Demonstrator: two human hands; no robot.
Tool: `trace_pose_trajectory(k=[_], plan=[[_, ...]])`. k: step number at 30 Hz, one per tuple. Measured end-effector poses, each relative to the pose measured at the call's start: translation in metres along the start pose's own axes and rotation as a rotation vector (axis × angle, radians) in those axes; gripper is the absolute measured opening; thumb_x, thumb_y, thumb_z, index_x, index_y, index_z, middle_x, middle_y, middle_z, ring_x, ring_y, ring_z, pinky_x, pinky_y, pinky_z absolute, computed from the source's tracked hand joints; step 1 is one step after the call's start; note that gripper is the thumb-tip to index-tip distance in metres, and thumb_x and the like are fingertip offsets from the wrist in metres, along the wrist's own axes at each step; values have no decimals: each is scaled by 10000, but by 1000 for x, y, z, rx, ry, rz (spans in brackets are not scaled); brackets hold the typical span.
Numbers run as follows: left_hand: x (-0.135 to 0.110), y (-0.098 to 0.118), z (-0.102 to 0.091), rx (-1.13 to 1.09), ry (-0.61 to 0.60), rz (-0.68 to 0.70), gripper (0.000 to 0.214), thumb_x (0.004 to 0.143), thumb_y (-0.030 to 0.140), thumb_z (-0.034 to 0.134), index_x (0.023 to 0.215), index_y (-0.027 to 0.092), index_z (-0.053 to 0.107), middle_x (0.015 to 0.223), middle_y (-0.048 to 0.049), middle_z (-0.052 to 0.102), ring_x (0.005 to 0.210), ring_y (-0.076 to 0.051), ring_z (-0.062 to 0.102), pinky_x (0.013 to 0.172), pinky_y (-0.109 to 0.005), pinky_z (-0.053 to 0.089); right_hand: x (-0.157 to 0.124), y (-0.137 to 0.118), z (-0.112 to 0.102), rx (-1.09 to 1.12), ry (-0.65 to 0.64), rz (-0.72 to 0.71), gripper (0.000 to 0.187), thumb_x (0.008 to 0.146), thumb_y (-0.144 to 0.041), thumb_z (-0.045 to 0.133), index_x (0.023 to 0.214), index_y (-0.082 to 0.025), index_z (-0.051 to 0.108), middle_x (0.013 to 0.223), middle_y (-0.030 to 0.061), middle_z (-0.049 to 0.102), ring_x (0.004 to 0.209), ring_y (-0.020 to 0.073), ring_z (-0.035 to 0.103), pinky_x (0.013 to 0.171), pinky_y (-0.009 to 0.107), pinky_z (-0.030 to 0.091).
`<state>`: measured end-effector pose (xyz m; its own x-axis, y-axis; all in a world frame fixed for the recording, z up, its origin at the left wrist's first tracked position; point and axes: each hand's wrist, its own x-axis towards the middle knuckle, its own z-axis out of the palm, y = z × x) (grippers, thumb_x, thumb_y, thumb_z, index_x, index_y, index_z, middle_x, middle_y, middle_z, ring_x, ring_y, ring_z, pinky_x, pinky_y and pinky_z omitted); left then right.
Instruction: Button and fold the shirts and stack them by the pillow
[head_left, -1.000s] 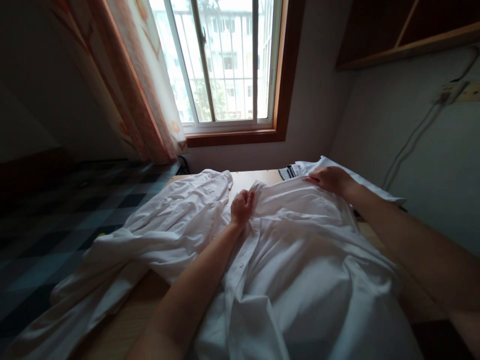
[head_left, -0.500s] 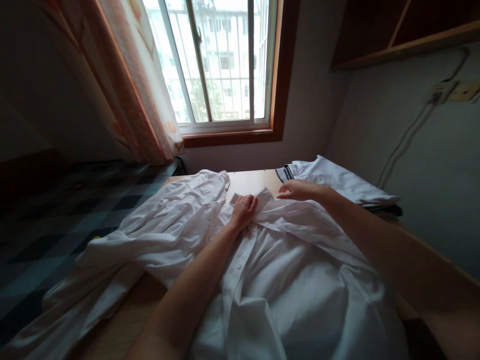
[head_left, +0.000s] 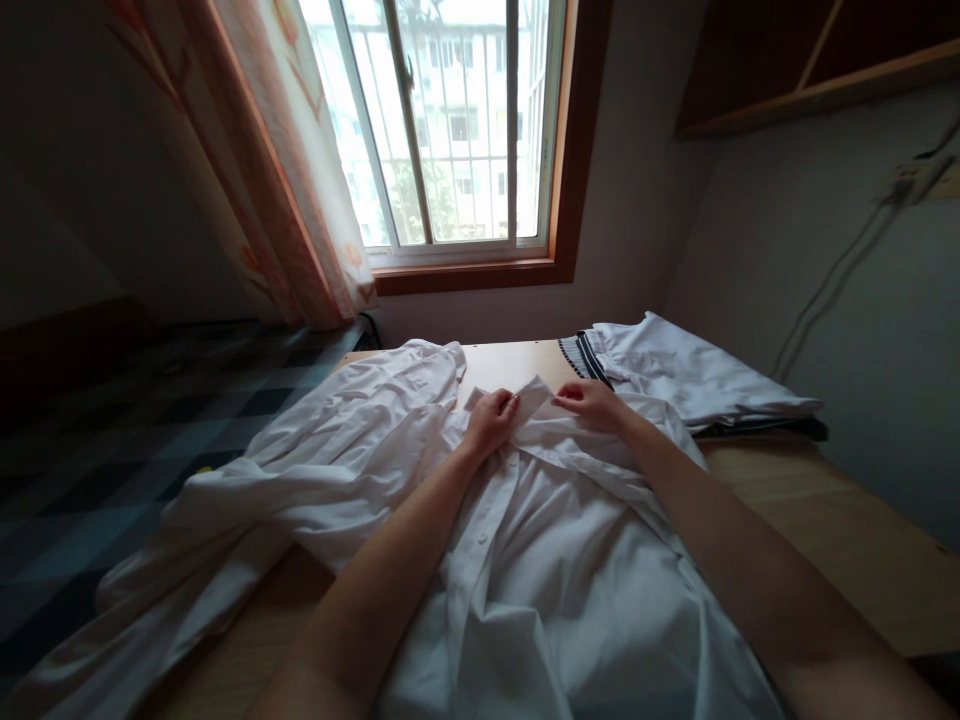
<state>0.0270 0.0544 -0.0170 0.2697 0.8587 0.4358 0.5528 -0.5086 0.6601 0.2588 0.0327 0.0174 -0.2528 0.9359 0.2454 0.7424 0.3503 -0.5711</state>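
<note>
A white button-up shirt (head_left: 592,570) lies spread in front of me, its buttoned front strip (head_left: 480,540) running toward me. At its far end stands the collar (head_left: 534,397). My left hand (head_left: 493,418) has its fingers closed on the left part of the collar. Close to the collar's right end, my right hand (head_left: 592,403) is pinched on the white cloth; the fingertips are small and partly hidden. More rumpled white fabric (head_left: 352,430) spreads to the left, and I cannot tell whether it belongs to the same shirt.
Folded white clothing with a black-striped band (head_left: 675,370) lies at the back right of the wooden table (head_left: 817,530). A checked bedspread (head_left: 247,390) is on the left. Beyond are a barred window (head_left: 450,140) and a curtain (head_left: 262,160); a shelf (head_left: 825,105) hangs upper right.
My right hand has come down and in onto the cloth beside the collar, its fingers closing. My left hand stays at the collar. The view has shifted slightly left.
</note>
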Motion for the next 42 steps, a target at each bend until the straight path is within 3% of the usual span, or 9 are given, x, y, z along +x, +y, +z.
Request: trace_pose_trajectory(k=[4,7,9,15,20,25,32,37,42], plan=[[1,-1,-2,5,19,32,227,928,295,507,810,169,656,770,-28,661,735,-167,572,709,-285,434,-1,18,-2,212,35,-2,482,808,-599,594,833,-140,740,706,21,654,646,143,518,578,243,351],[1,0,-4,36,-1,28,198,915,274,532,836,170,681,810,-34,688,784,-176,596,771,-299,457,-2,27,-1,243,35,21,542,793,-678,579,709,-156,699,592,-9,554,566,126,443,528,253,299],[2,0,-4,74,-15,20,201,910,281,549,820,167,687,800,-38,686,792,-182,598,796,-311,461,-1,30,2,205,52,33,551,789,-693,573,645,-169,661,557,-18,509,541,123,415,513,260,278],[0,2,-4,143,-9,4,192,911,278,560,849,173,709,839,-45,690,849,-198,608,826,-326,480,2,32,13,16,224,-54,415,873,-524,534,653,-186,630,702,41,627,672,168,532,622,270,367],[-6,8,-11,329,54,67,193,909,315,603,997,228,751,1082,-60,684,1097,-247,553,1039,-390,407,3,34,19,-210,381,146,333,939,-385,495,718,-187,646,756,78,690,716,196,587,637,285,343],[-9,8,-12,474,5,43,295,919,393,604,1121,213,721,1246,-84,636,1250,-284,464,1099,-425,357,-1,29,22,-304,327,261,320,955,-399,515,794,-189,695,829,93,742,753,209,641,627,288,325],[-5,4,-16,563,-68,83,315,953,450,528,1096,234,707,1194,-71,651,1248,-278,468,1125,-432,317,-2,22,24,-181,287,212,417,938,-580,500,977,-235,732,977,66,763,870,221,675,675,277,372],[2,-9,-39,623,-108,61,334,1009,331,384,1082,238,696,1175,-71,657,1219,-247,501,1144,-431,286,4,32,28,-161,278,174,315,902,-500,592,849,-215,715,835,39,735,751,189,645,635,269,361],[2,-21,-48,666,-86,-40,292,978,370,471,1158,248,665,1305,-77,594,1304,-269,445,1156,-444,271,6,37,30,-188,297,127,242,919,-399,586,833,-198,687,909,53,730,798,185,646,672,264,386]])
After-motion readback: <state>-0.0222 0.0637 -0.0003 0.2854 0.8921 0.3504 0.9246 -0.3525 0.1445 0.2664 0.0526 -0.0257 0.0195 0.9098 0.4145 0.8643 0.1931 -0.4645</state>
